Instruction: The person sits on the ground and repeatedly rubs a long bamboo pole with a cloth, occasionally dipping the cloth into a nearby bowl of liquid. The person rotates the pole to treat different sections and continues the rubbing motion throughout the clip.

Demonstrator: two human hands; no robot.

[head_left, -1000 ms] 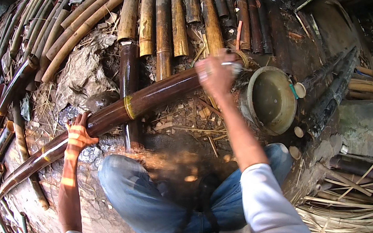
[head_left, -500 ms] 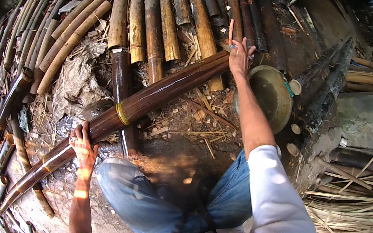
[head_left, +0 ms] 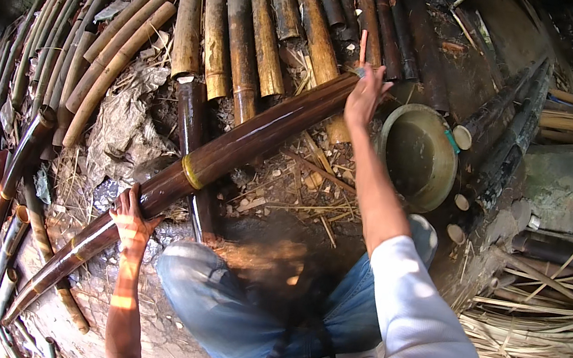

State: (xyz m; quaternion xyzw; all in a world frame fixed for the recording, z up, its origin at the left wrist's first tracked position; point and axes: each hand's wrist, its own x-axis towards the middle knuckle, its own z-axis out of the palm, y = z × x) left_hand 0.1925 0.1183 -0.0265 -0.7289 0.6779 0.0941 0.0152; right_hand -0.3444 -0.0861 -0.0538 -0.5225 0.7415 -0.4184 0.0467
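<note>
A dark, wet bamboo pole (head_left: 238, 155) with a yellowish ring at one joint lies slantwise before me, from lower left to upper right. It crosses over another dark bamboo pole (head_left: 191, 119). My left hand (head_left: 132, 218) rests on its lower part, fingers curled over the far side and thumb spread to the right. At the upper end, my right hand (head_left: 363, 100) is closed by the pole's tip. A slim reddish-brown stick-like handle (head_left: 363, 45) juts up from it; whatever else belongs to that handle is mostly hidden.
A round basin of murky water (head_left: 418, 159) stands right of the pole's upper end. Several bamboo poles (head_left: 228, 27) lie side by side at the far side, and curved ones (head_left: 119, 74) at the left. Bundled bamboo strips (head_left: 530, 341) lie at the right. Chips litter the ground.
My right hand has turned and drawn slightly nearer along the pole's end, its fingers less spread. My left thumb has swung out to the right. The view has shifted a little.
</note>
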